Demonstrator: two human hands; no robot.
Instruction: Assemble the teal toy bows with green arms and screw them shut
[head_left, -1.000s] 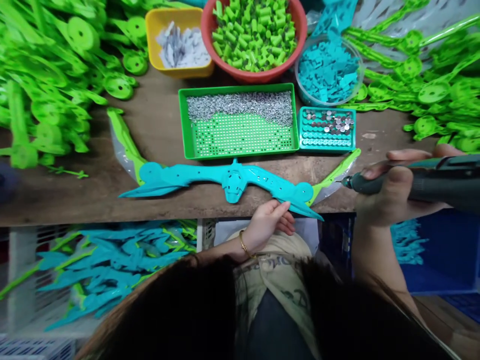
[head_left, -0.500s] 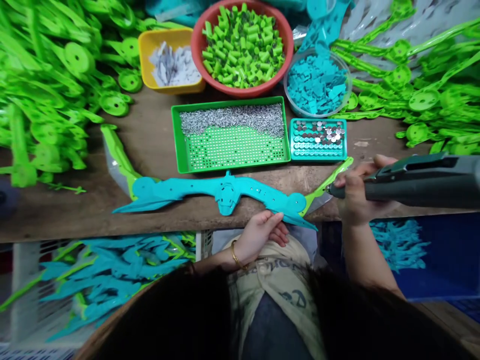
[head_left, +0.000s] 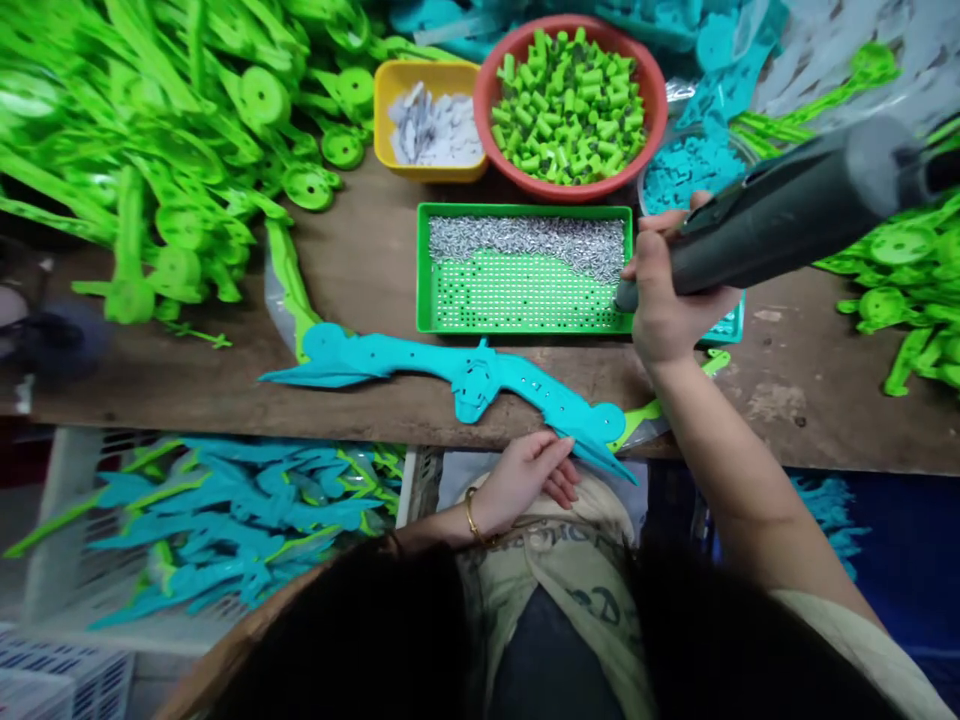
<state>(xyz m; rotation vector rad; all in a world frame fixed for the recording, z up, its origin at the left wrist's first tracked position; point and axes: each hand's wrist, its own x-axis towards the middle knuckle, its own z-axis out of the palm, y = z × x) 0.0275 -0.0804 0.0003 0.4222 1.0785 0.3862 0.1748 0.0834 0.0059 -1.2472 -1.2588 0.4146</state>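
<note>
A blue plastic toy bow (head_left: 420,360) with green end pieces lies along the front edge of the bench. My left hand (head_left: 531,478) pinches its lower right blade between thumb and fingers. In my right hand (head_left: 664,305) is a dark grey electric screwdriver (head_left: 787,215), held aslant with its handle pointing up to the right. The tool's nose is over the right end of a green perforated tray (head_left: 525,325), which holds a heap of small silver screws (head_left: 517,238). My right forearm covers part of the bow's right green end.
Behind the tray stand a yellow tub (head_left: 431,172) of pale pieces, a red bowl (head_left: 510,180) of green cylinders and a clear tub (head_left: 690,170) of blue bits. Green parts (head_left: 150,150) pile up left and right. A white crate (head_left: 67,540) of blue-green bows sits below the bench edge.
My right hand has carried the screwdriver up and left, from the bow's right green end to the screw tray. My left hand still grips the bow. The view has shifted.
</note>
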